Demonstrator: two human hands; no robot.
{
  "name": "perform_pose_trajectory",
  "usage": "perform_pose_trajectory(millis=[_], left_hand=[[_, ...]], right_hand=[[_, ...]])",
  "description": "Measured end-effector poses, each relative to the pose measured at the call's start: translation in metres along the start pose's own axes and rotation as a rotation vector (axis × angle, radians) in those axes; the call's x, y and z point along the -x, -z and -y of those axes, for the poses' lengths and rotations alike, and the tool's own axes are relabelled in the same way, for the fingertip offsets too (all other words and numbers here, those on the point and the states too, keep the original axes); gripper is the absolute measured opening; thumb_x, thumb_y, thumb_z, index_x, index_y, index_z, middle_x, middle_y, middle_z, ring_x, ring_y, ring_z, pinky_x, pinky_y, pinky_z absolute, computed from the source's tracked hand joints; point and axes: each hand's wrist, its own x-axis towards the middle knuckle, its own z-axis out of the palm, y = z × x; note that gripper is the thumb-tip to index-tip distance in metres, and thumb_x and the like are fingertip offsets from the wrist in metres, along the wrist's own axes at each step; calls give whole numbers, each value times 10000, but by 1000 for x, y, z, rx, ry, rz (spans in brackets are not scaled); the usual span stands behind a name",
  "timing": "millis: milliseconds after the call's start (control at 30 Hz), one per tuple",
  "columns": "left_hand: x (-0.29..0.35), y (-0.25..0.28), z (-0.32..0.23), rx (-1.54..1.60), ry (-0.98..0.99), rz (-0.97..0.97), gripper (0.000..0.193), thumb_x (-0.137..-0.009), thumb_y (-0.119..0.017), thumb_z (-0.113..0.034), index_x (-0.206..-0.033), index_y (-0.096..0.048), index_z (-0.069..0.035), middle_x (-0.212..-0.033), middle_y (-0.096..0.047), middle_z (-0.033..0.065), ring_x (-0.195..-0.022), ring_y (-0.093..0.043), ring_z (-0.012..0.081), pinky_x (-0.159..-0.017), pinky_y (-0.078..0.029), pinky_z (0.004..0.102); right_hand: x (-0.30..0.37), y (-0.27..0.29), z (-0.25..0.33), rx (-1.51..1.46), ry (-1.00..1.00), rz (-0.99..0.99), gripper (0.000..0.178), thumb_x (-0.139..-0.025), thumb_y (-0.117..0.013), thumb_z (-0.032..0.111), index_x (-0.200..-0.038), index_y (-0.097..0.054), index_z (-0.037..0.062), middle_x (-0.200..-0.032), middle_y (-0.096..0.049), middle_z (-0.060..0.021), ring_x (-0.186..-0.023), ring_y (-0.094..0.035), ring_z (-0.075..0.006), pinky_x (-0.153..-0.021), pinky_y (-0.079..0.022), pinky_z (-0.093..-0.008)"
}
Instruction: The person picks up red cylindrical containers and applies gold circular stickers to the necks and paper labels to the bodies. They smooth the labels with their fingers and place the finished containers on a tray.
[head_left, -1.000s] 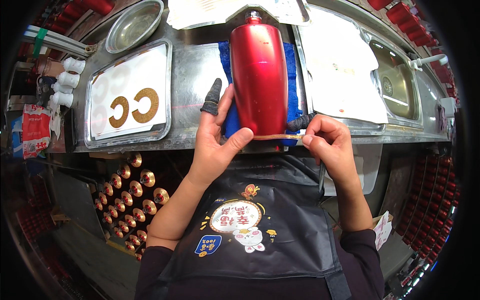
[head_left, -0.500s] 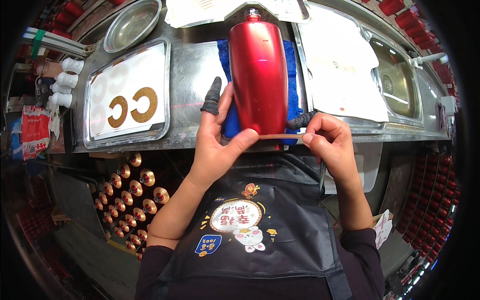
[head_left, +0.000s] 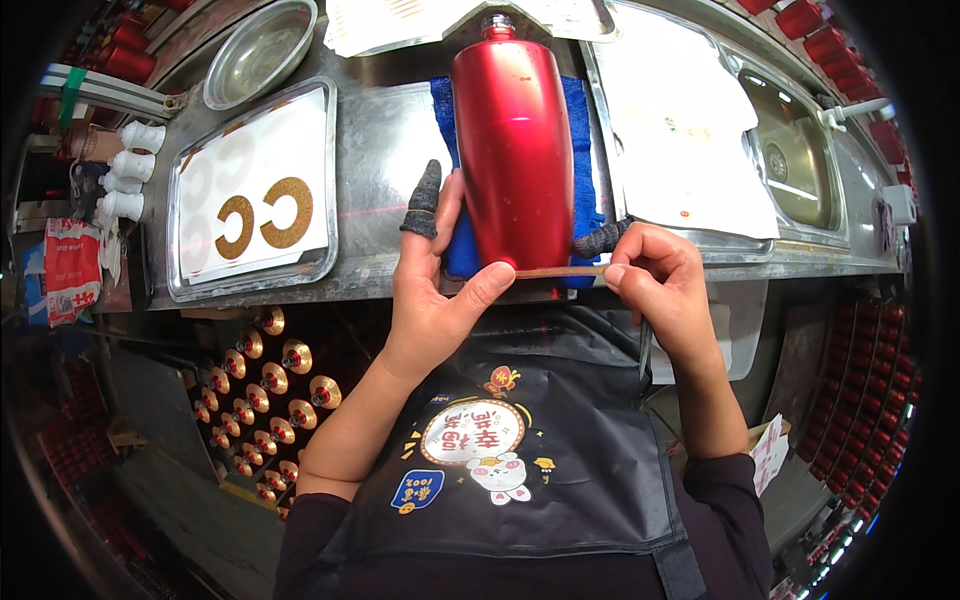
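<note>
Checking edges first: bottle (head_left: 512, 140) lies on its side on the blue cloth (head_left: 587, 190), neck pointing away, base right by the near edge of the metal bench (head_left: 368, 262). Left side has some room: a band of bench metal shows between cloth and left tray (head_left: 331, 180). Right side is tight, right tray (head_left: 735, 252) just beside the cloth. Far end also tight, pale sheet (head_left: 390, 22) near the neck.

Left hand (head_left: 425, 290) spread wide, fingers along the bottle's left flank, thumb at the left end of a thin strip (head_left: 560, 272). Right hand (head_left: 665, 290) narrow, thumb and fingertip pinching the strip's right end. Strip runs straight across the base; can't tell if it's stuck down. Dark finger cover (head_left: 422, 200) on one left finger, another on the right.

Vs 1 s ago: strip showed a gold, marked face with a slight bow; now reads brown and straighter. Left thumb a touch further right. Right pinch same. View shifted slightly.

Containers: left tray has a white sheet (head_left: 275, 150) with two gold C-shaped pieces (head_left: 288, 212). Right tray carries white sheets (head_left: 680, 140). Metal bowl (head_left: 262, 55) back left, sink (head_left: 805, 200) far right.
</note>
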Motion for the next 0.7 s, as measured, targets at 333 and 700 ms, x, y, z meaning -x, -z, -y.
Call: perform_pose_trajectory(millis=[333,700], left_hand=[[4,-3,6,5,25,-28,876,-930,-717,-84,-1587,-154,57,-1628,-318,196,-1464,-381,242,-1195,-333,381],[28,20,-11,-848,-420,119,421,-790,-780,-159,-1182,-739,-8,-1559,-395,313,-1446,-404,453,-1162,-230,633]], right_hand=[[-1,0,-2,-34,4,1,98,-872,-622,58,-785,-585,34,-673,-543,28,-529,-453,-12,-453,-336,-188],[-2,-1,-2,-3,-1,3,106,-870,-638,57,-779,-588,38,-691,-553,37,-551,-455,-2,-455,-328,-190]])
